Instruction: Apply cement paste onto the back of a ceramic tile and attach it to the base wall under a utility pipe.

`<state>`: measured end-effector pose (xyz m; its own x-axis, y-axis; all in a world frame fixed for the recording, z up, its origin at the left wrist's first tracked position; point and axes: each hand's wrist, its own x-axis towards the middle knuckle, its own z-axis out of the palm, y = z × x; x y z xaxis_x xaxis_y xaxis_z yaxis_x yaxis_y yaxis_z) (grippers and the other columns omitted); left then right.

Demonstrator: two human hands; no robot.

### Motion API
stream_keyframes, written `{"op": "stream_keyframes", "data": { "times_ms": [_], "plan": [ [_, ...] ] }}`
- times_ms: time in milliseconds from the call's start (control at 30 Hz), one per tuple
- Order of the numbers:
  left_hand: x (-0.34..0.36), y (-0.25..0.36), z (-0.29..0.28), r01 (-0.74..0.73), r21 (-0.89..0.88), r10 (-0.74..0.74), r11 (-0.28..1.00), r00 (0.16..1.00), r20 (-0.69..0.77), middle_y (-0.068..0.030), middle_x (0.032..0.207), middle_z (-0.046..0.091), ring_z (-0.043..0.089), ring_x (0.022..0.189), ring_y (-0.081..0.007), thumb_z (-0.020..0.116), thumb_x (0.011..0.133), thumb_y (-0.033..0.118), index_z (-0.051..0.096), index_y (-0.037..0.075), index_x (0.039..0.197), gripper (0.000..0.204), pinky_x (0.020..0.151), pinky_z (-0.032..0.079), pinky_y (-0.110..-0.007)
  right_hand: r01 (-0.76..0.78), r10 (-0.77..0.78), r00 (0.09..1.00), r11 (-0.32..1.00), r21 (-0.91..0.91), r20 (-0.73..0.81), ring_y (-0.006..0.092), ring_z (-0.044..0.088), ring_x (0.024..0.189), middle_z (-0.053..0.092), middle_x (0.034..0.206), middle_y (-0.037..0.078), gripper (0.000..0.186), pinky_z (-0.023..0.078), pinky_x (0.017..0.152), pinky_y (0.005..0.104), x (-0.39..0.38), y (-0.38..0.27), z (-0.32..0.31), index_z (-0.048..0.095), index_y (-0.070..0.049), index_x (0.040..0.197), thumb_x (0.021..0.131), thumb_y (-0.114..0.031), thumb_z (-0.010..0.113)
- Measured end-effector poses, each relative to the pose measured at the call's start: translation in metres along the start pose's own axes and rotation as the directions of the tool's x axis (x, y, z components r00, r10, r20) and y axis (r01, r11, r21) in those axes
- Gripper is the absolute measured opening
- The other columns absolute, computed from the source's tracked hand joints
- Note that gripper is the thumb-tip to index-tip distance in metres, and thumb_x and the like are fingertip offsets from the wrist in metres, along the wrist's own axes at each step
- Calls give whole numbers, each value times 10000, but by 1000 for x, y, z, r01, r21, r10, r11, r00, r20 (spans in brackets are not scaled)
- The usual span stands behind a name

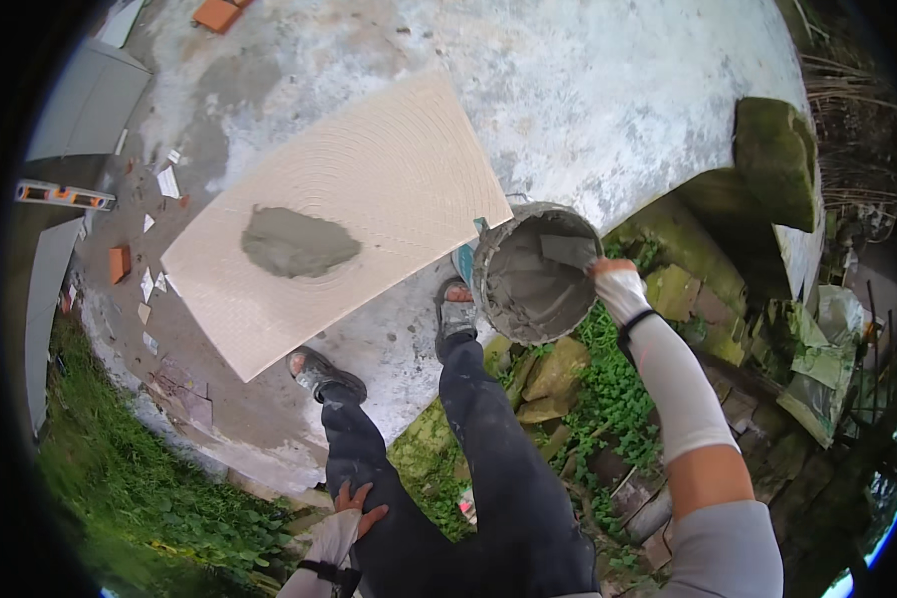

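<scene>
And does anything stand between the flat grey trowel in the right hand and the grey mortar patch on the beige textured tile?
Yes: the left wall of the round, grey-smeared bucket, since the trowel blade is inside it. Beyond, only bare tile shows before the patch.

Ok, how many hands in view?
2: left hand resting on the left leg; right hand gripping the trowel at the bucket. None seem hidden.
</scene>
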<state>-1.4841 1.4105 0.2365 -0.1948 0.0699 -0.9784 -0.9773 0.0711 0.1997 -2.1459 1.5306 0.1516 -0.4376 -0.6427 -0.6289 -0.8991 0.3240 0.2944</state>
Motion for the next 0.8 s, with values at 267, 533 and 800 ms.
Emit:
{"op": "stream_keyframes", "data": {
  "times_ms": [267,533,800],
  "plan": [
    [13,44,-9,24,-22,-27,999,992,-122,-288,1448,211,253,1314,-502,697,727,523,483,170,1336,736,1069,285,-519,290,-311,917,950,119,250,266,686,777,692,820,99,134,550,634,395,78,-65,82,694,-115,859,786,-202,622],
    [19,76,-8,103,11,-103,995,994,-42,-281,1480,177,229,1350,-473,665,746,549,443,174,1372,764,1099,270,-464,-166,0,969,741,651,247,391,638,806,655,794,209,300,515,721,480,35,-97,99,624,-38,873,735,-303,645],
    [8,108,-7,48,38,-51,998,993,107,-245,1456,311,316,1345,-398,605,825,516,397,128,1404,728,1096,294,-414,-104,47,994,631,769,96,433,602,706,617,708,212,268,469,643,523,-47,-34,84,513,-77,882,746,-280,624]
  ]
}}
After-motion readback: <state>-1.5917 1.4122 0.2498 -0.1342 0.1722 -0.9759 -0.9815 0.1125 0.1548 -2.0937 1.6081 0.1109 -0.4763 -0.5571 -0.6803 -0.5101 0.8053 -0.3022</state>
